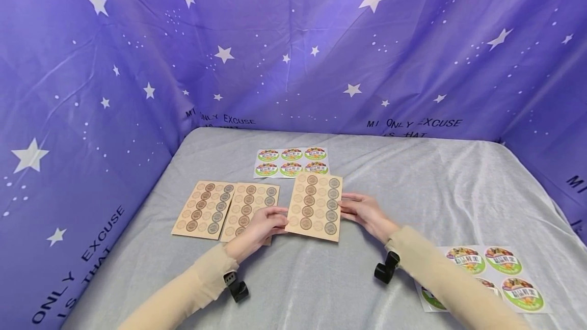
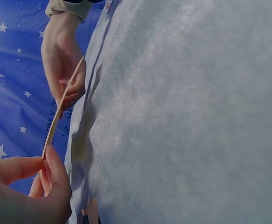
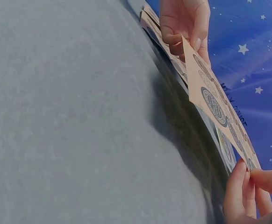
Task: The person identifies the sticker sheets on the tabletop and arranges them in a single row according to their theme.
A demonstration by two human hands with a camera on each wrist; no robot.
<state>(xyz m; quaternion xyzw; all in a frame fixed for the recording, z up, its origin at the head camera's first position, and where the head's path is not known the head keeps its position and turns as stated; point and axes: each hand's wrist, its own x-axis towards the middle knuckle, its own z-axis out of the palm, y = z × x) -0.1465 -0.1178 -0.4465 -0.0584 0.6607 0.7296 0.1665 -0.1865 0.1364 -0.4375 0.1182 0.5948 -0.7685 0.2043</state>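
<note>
A person's two bare hands hold a flat rectangular tan paper sheet of round stickers (image 1: 314, 202) near the centre of the head view. The left hand (image 1: 266, 222) pinches its left edge low down, between thumb and fingers; the right hand (image 1: 365, 213) pinches its right edge near the middle. The sheet is raised off a grey plush cloth (image 1: 293, 289), and its upper part overlaps the lower edge of a white sheet with six colourful round fruit labels (image 1: 291, 159), above centre in the frame.

The held sheet's long axis runs from top to bottom of the head view, leaning slightly, with its printed face towards the camera. It carries four columns of stickers: pale, brown, pale, grey. The left wrist view shows it almost edge-on, as a thin slanting strip; in the right wrist view it slopes down towards the lower right.

Left of centre lie two matching tan sticker sheets side by side, the outer one (image 1: 204, 210) tilted and the inner one (image 1: 249, 200) partly hidden by the left hand. At lower right, a second white fruit-label sheet (image 1: 502, 261) lies partly under the line of the right sleeve (image 1: 447, 274).
</note>
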